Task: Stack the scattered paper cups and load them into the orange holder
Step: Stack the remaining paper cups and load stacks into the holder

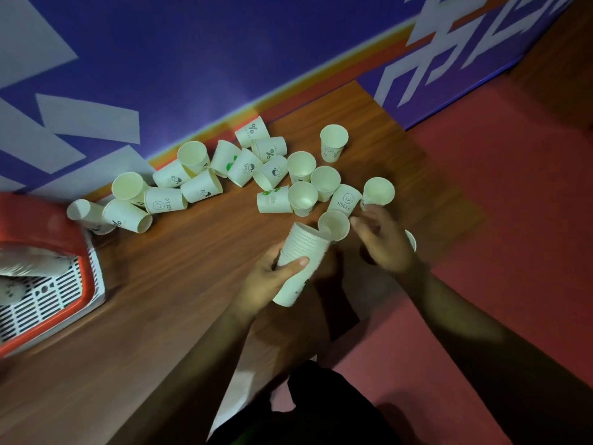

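Near the front edge of the wooden surface (192,284), the left grip (272,277) is wrapped round a nested stack of cups (301,252). Its thumb lies across the side, and the stack is tilted with its open mouth pointing up and away. Just beside that mouth stands a single upright cup (333,224). The right grip (385,242) reaches toward it from the right, but its fingers are blurred, so I cannot tell whether they hold the cup or only touch it.

Farther back, many loose cups (199,187) lie scattered toward the purple wall (192,59), a few upright and most on their sides. The orange holder (90,271) sits at the left end of the surface, well apart from both hands. Something white lies in it, probably cups already loaded.

The step in hand looks like stacking, with much of it left to do. The next move calls for lifting the single cup, bringing its base over the stack's mouth and dropping it in straight, since a tilted rim could catch. Loading the holder comes after the loose cups are gathered.
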A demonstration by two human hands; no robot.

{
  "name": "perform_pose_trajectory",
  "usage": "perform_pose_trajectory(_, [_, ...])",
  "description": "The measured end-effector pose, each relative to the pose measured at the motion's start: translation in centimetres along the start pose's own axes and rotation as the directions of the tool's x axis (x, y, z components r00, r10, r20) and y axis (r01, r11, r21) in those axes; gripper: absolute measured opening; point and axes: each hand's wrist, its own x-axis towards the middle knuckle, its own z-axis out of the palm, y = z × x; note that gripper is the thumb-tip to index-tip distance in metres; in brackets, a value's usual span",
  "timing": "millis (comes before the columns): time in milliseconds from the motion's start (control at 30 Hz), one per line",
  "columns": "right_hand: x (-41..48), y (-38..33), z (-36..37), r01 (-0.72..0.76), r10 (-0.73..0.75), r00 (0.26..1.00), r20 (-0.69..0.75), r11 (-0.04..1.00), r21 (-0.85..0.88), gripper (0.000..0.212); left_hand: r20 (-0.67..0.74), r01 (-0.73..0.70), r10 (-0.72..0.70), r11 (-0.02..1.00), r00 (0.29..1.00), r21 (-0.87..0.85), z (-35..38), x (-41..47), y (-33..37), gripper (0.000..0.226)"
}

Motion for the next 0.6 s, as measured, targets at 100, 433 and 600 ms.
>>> perform_pose_trajectory(100, [2.0,4.4,-3.2,-0.138,0.115,0.989,-0.093,0.945,-0.297,0.081,-0.018,0.011,-0.012,0.999,1.0,-0.036,0.9,0.5,0.1,0.025])
perform_pose_trajectory(433, [2.8,10.3,-4.3,-0.122,0.127,0.992,-0.022,0.87,-0.478,0.087,-0.019,0.064,-0.064,0.998,0.998,0.004,2.2,1.8,0.6,0.021])
perform_pose_trajectory(600, [3.1,5.2,-4.3,-0.019,0.016,0.999,-0.032,0.996,-0.089,0.048,-0.022,0.072,-0.071,0.994,0.997,0.085,1.2,2.7,0.4,0.025])
